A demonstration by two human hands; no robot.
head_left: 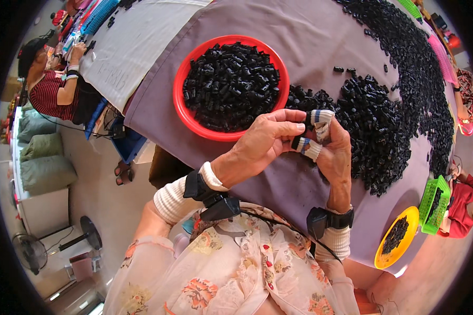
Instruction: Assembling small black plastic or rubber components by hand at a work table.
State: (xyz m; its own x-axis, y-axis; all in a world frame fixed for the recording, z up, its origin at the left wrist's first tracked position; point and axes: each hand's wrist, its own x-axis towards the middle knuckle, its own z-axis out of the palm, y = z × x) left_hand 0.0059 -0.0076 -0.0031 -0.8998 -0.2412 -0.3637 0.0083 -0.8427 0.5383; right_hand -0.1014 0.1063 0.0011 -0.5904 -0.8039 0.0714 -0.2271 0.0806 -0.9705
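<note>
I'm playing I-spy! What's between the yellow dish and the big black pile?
Only bare purple cloth lies between the yellow dish and the big black pile, in the head view.

L side: co-worker [53, 97] in dk red striped top, seated at white-covered tbl [142, 44]. Blue bin [129, 146] below tbl corner; brown footwear [123, 173] on flr nearby. Far L: row of stuffed sacks [42, 148], grn/grey. Lower L: dk stand fan [29, 254]. R edge: 2nd person [461, 207], red top; pink mesh basket [441, 59] farther up.
</note>
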